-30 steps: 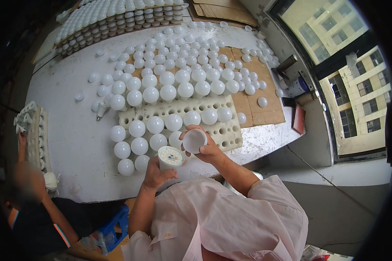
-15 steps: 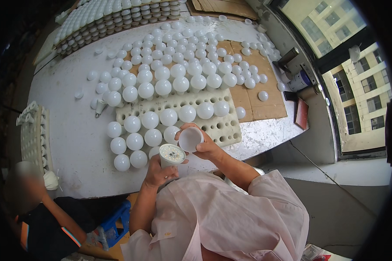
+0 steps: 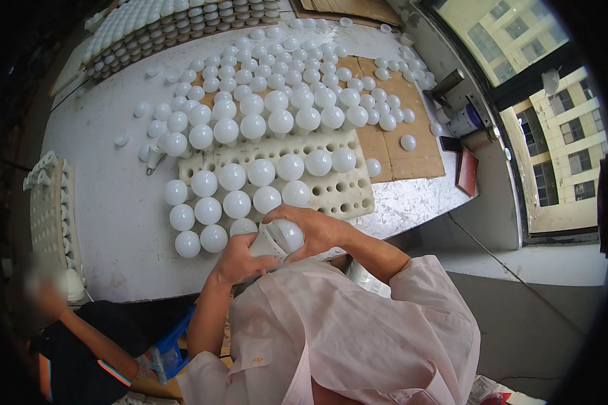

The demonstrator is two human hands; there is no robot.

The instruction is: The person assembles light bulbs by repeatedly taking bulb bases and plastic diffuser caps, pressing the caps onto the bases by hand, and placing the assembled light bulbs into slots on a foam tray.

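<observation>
My left hand [image 3: 238, 259] is closed round a white bulb base [image 3: 263, 244], tilted toward the right. In my right hand [image 3: 315, 231] is a white dome cover [image 3: 288, 236], its fingers wrapped round the side. The cover's rim meets the mouth of the base at a slant, with a gap showing along one edge. Both hands are just in front of my shirt, at the near edge of the table. Right beyond them stands a pale foam tray [image 3: 331, 196] with rows of round white bulbs [image 3: 236, 204] upright in its holes.
Many loose dome covers [image 3: 297, 64] lie on cardboard [image 3: 419, 165] behind the tray. Stacked trays of bulbs [image 3: 182, 27] stand at the far left. A co-worker's arm [image 3: 94, 337] is at lower left, near another tray [image 3: 51, 216]. Cups [image 3: 463, 125] stand by the window.
The dome cover has turned over and come down against the bulb base, hiding the board inside it. The base has tipped toward the right, and both hands have drawn together.
</observation>
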